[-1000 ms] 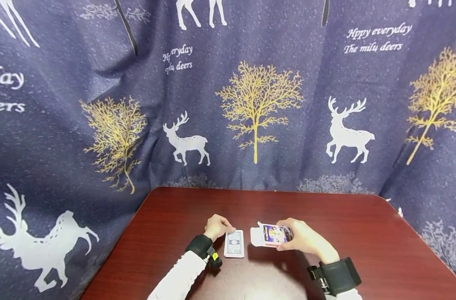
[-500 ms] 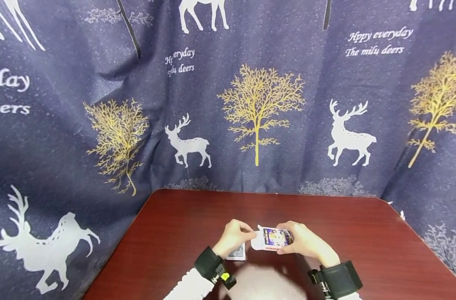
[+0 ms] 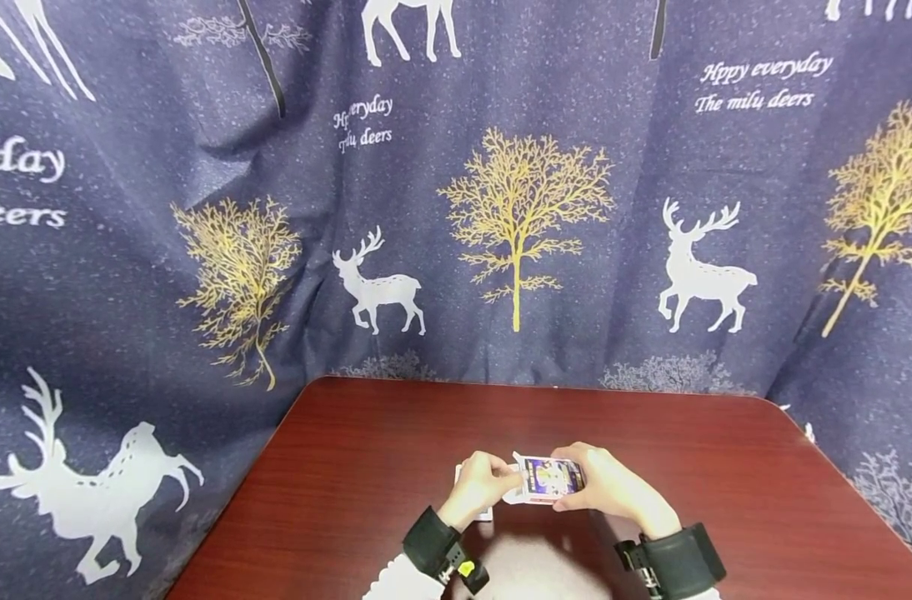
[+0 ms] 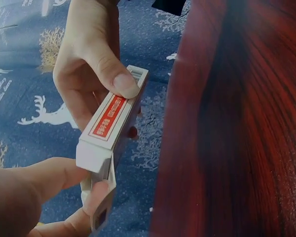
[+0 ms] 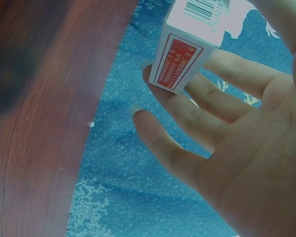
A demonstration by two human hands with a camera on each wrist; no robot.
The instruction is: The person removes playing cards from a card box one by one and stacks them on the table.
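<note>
My right hand holds a small playing-card box by its closed end, above the table. The box has a purple picture face, a red-labelled narrow side and a barcode on the end. At its open left end, my left hand pinches the white end flap between thumb and fingers. Below my left hand lies a face-down deck of cards, mostly hidden by that hand. Fingers of the right hand lie along and under the box in the right wrist view.
The dark red wooden table has rounded far corners. Behind it hangs a blue curtain with white deer and golden trees. Black straps with cameras sit on both wrists.
My left hand has left the deck and moved right to the box's open end, where it grips the flap. The right hand and box have stayed almost in place.
</note>
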